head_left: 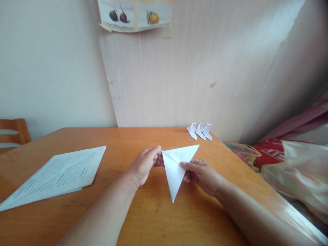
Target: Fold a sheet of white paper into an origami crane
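A white sheet of folded paper (176,167), in a triangular shape with a crease running from its left corner, is held above the wooden table. My right hand (200,172) pinches its right side, thumb on the front and fingers behind. At the left corner is my left hand (147,164), with its fingers curled against the paper's edge and partly behind it. The left thumb points up beside that corner. Whatever lies behind the paper is hidden.
On the wooden table (133,140), a stack of printed sheets (64,174) lies at left. Three small folded paper figures (200,131) stand at the far right edge. Plastic bags (289,167) are beside the table's right side, and a chair (15,133) is at far left.
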Available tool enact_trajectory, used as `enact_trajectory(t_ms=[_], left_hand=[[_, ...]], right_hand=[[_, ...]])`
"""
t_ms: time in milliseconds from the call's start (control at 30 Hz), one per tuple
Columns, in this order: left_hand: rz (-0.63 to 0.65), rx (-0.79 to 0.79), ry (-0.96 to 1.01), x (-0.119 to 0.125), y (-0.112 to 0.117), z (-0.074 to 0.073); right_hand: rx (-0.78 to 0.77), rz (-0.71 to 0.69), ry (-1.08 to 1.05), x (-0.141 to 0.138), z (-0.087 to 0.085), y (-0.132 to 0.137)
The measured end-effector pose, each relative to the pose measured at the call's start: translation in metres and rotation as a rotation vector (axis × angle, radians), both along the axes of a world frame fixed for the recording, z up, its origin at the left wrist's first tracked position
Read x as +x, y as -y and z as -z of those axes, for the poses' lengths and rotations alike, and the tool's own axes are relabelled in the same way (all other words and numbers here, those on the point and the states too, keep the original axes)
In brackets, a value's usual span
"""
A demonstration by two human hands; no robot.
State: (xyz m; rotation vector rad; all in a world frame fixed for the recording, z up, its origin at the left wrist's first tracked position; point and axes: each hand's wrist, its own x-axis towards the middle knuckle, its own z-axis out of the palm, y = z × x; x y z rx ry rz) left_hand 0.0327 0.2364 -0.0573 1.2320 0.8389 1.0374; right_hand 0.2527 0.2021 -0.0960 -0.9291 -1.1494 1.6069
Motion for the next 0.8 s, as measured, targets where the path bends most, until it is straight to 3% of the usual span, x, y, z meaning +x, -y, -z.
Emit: enact_trajectory(t_ms=[333, 800], left_hand=[[-0.042, 0.06, 0.04, 0.0035, 0.0085, -0.0088], [-0.079, 0.104, 0.044, 0.0056, 0.0087, -0.0093]], right_hand=[[0.026, 0.02, 0.017, -0.0003, -0.0043, 0.0035], [0.052, 0.041, 0.05, -0.0013, -0.0049, 0.0038]])
